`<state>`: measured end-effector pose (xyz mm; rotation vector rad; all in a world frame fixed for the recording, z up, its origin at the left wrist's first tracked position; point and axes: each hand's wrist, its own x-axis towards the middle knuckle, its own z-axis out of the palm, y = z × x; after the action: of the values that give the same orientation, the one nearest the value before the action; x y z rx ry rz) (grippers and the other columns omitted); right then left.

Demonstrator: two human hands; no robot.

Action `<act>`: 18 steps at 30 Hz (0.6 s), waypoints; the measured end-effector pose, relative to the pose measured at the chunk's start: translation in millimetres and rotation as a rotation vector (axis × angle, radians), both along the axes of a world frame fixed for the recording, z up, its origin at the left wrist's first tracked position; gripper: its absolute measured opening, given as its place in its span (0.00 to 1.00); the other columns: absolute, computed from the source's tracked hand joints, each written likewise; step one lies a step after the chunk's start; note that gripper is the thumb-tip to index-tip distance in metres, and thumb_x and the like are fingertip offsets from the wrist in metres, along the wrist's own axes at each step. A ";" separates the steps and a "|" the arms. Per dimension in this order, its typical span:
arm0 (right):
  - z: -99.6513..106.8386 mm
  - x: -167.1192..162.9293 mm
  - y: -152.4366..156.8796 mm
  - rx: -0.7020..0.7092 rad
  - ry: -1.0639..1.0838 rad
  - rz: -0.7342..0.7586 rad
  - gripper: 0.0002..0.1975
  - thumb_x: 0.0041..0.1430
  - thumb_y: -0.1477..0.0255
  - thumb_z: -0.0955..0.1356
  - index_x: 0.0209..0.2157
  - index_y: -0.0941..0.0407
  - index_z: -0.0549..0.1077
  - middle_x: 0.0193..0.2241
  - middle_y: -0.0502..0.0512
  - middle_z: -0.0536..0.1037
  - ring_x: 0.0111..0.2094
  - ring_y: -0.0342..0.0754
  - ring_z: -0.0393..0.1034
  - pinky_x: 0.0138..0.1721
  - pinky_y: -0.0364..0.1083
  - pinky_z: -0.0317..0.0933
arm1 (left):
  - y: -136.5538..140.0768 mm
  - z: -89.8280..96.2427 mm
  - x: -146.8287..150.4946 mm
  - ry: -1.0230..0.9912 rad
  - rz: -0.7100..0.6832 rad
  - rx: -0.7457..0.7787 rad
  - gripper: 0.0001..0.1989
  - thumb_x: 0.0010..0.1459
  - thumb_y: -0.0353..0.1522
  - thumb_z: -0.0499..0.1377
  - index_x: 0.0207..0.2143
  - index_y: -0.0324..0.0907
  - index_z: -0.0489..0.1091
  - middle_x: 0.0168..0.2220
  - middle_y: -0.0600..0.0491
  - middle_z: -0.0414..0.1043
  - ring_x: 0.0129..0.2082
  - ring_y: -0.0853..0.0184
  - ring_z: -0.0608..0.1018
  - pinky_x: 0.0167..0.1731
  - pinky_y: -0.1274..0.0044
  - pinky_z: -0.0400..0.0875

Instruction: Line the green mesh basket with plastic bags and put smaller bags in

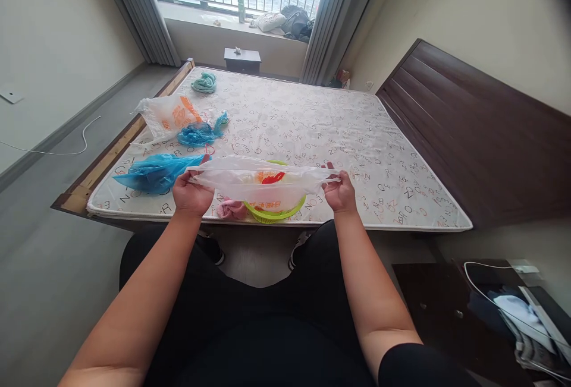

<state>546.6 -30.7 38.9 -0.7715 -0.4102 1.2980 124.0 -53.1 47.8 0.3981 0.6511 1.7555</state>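
Observation:
Between my two hands a white plastic bag (pixel 232 180) with orange print is stretched out sideways above the near edge of the mattress (pixel 303 119). My left hand (pixel 193 192) grips one end of it, and my right hand (pixel 339 192) pinches the other end. Below the bag sits a lime-green basket (pixel 276 217), mostly covered by it. A red patch shows at the middle of the bag; I cannot tell what it is. Beside the basket lies a pink cloth (pixel 232 209). A blue plastic bag (pixel 154 173) rests just left of my left hand.
Farther left on the mattress are another blue bag (pixel 196 134), a white printed bag (pixel 167 115) and a coiled teal bundle (pixel 204 82). A dark headboard (pixel 473 131) stands at right, above a nightstand (pixel 419 298) with cables. A small table (pixel 242 57) stands beyond the bed.

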 end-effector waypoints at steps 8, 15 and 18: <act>-1.0 -27.3 -0.5 0.013 -0.354 -0.160 0.19 0.62 0.59 0.71 0.30 0.51 0.57 0.19 0.39 0.57 0.18 0.37 0.53 0.21 0.37 0.54 | 1.9 14.2 26.3 0.053 0.088 -0.045 0.14 0.67 0.43 0.59 0.38 0.42 0.75 0.36 0.51 0.80 0.42 0.67 0.82 0.49 0.76 0.77; 46.2 -69.2 -21.1 0.086 -1.264 0.054 0.13 0.62 0.57 0.70 0.43 0.48 0.69 0.33 0.51 0.72 0.36 0.49 0.67 0.37 0.45 0.60 | -12.6 40.4 74.9 0.423 -0.012 -0.043 0.19 0.62 0.38 0.66 0.54 0.46 0.73 0.34 0.52 0.77 0.33 0.66 0.80 0.37 0.77 0.78; 66.6 -97.0 -27.5 0.229 -1.385 0.271 0.22 0.60 0.56 0.71 0.53 0.48 0.71 0.35 0.52 0.76 0.39 0.52 0.70 0.41 0.48 0.60 | -16.7 43.2 95.6 0.541 -0.083 -0.044 0.19 0.60 0.34 0.67 0.53 0.43 0.74 0.32 0.52 0.76 0.32 0.67 0.78 0.35 0.78 0.75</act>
<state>449.6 -58.2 105.4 -1.3688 -1.7719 0.7390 219.6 -69.8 91.0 0.8720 1.0356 1.5538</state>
